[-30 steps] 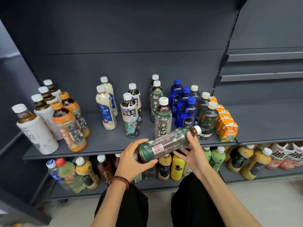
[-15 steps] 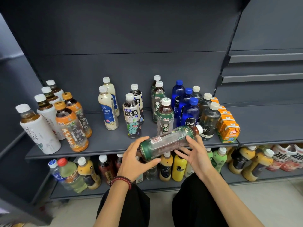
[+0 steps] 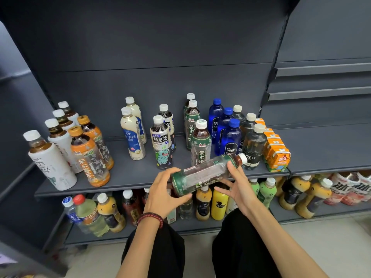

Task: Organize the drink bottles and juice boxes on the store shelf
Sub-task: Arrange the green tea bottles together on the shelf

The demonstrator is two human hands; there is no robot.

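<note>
Two hands on one item: the left hand (image 3: pixel 164 191) wraps the base of the green-labelled tea bottle (image 3: pixel 202 173), and the right hand (image 3: pixel 239 187) pinches its shoulder end, thumb on top, fingers spread underneath. Hands apart, bottle bridging them. It lies nearly level, white cap pointing up and right, held in the air just in front of the front edge of the upper shelf (image 3: pixel 130 177); I cannot tell whether it grazes that edge. I read this as mid-placement: bottle in hand, not yet filed. The matching green bottles (image 3: pixel 200 141) stand in a file from the back wall toward the front edge, right of centre, with bare shelf ahead of the leading one, so that looks like the slot. Next move, as I judge it: tip the bottle upright, cap up, and set it at the head of that file, label outward. The gap is tight, with the blue soda bottles (image 3: pixel 230 137) just to the right and the cartoon-label oolong bottle (image 3: pixel 162 145) to the left, so a clean, vertical descent matters. The bottle itself: clear plastic, dark tea showing at the neck, green wrap with white flower print, barcode patch facing up near the base. It looks full; the seal I cannot confirm. Orange juice boxes (image 3: pixel 277 153) sit at the shelf's right end.
</note>
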